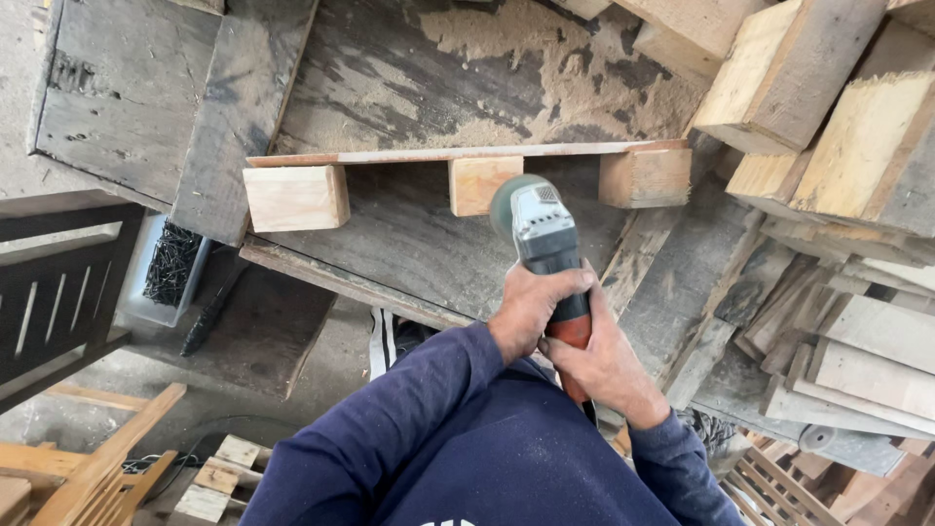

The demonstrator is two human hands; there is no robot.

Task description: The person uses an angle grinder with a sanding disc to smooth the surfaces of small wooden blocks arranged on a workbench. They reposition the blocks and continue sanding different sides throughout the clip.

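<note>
Fingers: both hands wrap the angle grinder [545,244], left hand [531,307] forward, right hand [604,365] on its rear grip, for steady control.
Grinder: its head meets the middle wooden block [479,183].
Surface: dusty workbench [409,234] carries the blocked board [458,154].

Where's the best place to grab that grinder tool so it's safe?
Probably by its long body, from behind, as both hands do now. The left hand wraps the grey middle of the grinder; the right hand holds the orange rear end. The round disc at the front, by the middle wood block, is the part to avoid.
</note>
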